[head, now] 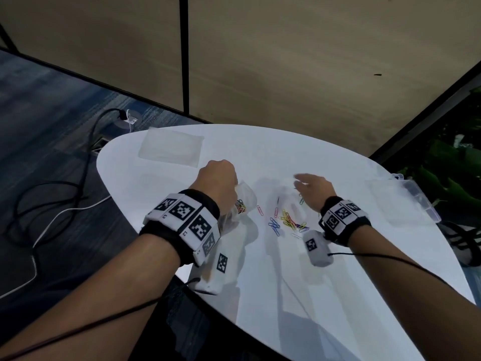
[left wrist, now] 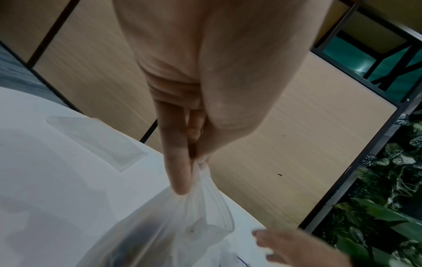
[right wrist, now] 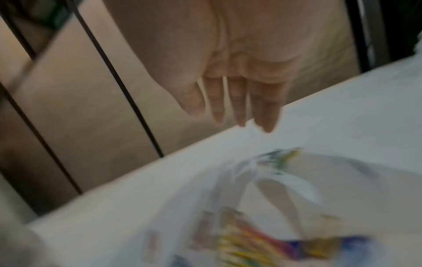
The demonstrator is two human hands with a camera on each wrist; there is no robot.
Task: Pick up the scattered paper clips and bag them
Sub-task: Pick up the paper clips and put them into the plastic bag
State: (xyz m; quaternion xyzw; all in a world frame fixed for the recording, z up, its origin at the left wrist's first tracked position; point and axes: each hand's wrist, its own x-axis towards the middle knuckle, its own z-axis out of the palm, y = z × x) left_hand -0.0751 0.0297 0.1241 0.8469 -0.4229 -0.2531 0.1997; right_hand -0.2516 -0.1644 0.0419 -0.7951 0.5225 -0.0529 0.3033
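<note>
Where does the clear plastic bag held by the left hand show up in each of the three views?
Head: clear plastic bag left of centre, below the left hand.
Left wrist: bottom centre, pinched by the fingers.
Right wrist: too blurred to tell.
Shared landmark: white table.

- The left hand (head: 217, 178) pinches the bag (head: 240, 201) above the table (head: 286, 282), left of the loose paper clips (head: 287, 220).
- The right hand (head: 313, 187) hovers behind those clips.
- A flat pouch (head: 171, 147) lies at the table's far left; a plastic box (head: 413, 196) at its right edge.
</note>
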